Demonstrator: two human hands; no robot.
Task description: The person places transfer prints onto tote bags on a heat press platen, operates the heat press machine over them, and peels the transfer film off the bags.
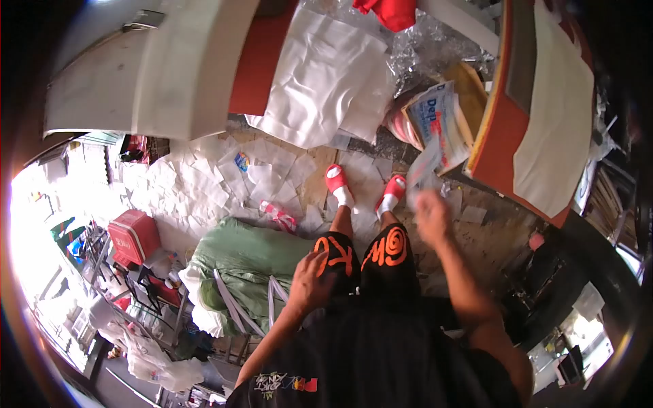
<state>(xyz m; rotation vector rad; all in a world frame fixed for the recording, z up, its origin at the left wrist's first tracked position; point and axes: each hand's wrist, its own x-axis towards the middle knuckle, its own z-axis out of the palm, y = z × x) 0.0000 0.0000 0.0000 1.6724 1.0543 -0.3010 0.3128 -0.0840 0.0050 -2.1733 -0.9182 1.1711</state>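
My right hand (432,216) is raised in front of my right leg, blurred by motion. Its fingers are closed on a piece of clear plastic (423,170), which stretches up from them and is also blurred. Behind the plastic stands an open carton (476,92) with a printed bag (435,122) in blue and red lettering. Close to my left thigh hangs my left hand (311,280), fingers loosely bent and apart, holding nothing that I can see.
White papers (194,180) litter the floor. A white sheet (326,75) lies ahead, between a cream-coloured panel (183,68) and a red-edged table (551,129). Green cloth bundle (252,258) sits at my left, with a red cooler box (134,236) beyond it.
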